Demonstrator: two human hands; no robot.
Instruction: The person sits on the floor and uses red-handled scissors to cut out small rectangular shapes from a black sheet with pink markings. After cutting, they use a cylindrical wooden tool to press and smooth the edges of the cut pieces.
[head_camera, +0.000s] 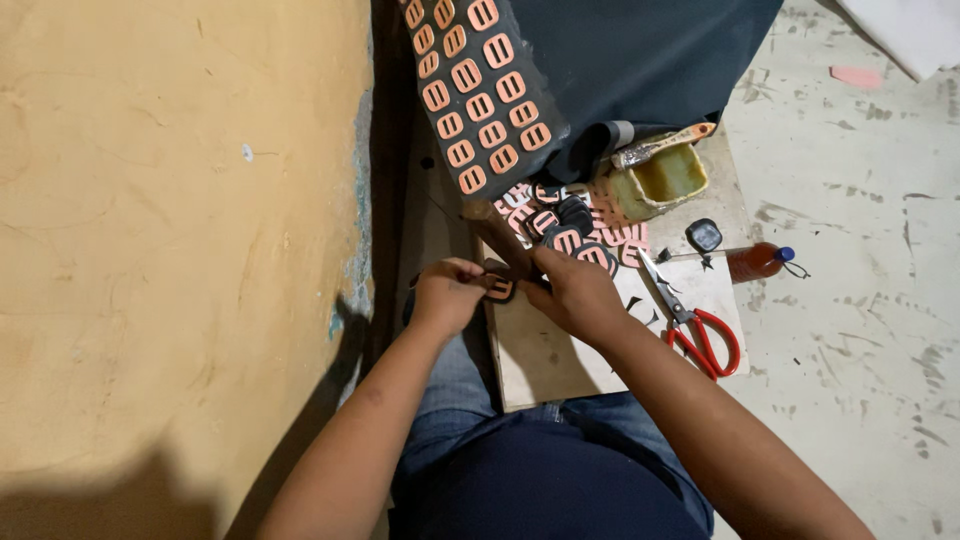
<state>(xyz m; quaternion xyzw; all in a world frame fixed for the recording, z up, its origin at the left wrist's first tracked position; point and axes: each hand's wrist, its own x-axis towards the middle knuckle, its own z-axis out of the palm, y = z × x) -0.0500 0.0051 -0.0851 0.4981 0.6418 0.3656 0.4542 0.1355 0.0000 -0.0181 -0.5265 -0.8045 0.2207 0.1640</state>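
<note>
The small orange slotted piece (500, 290) is mostly covered by the fingers of the left hand (447, 294) and right hand (575, 292), so its outline is unclear. The dark fabric sheet studded with orange slotted pieces (478, 92) is cut off by the far edge. The small black square object (705, 236) is perhaps a sharpener, too small to tell.
</note>
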